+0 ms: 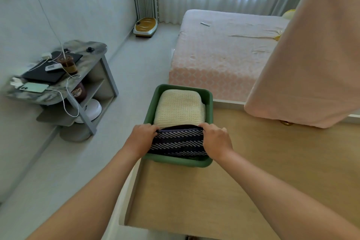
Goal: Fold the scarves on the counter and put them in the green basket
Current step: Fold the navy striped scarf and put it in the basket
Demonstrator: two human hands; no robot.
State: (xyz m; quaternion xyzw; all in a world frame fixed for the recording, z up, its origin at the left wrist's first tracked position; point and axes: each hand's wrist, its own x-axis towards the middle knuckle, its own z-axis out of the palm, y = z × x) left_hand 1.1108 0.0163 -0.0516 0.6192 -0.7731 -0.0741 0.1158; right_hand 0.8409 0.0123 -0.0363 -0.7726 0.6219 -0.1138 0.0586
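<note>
A green basket (208, 97) stands on the far left corner of the wooden counter (253, 171). Inside it, at the far end, lies a folded cream knit scarf (180, 108). A folded dark navy scarf with white zigzag stripes (178, 143) fills the near end of the basket. My left hand (143, 137) grips its left end and my right hand (215, 139) grips its right end, fingers curled over the top edge. How deep the navy scarf sits in the basket is hidden.
A pink cloth (311, 54) hangs over the counter's far right. A pink bed (220, 52) lies beyond the counter. A grey side table (91, 48) with a laptop, phone, cup and cables stands at the left wall. Pale floor lies between.
</note>
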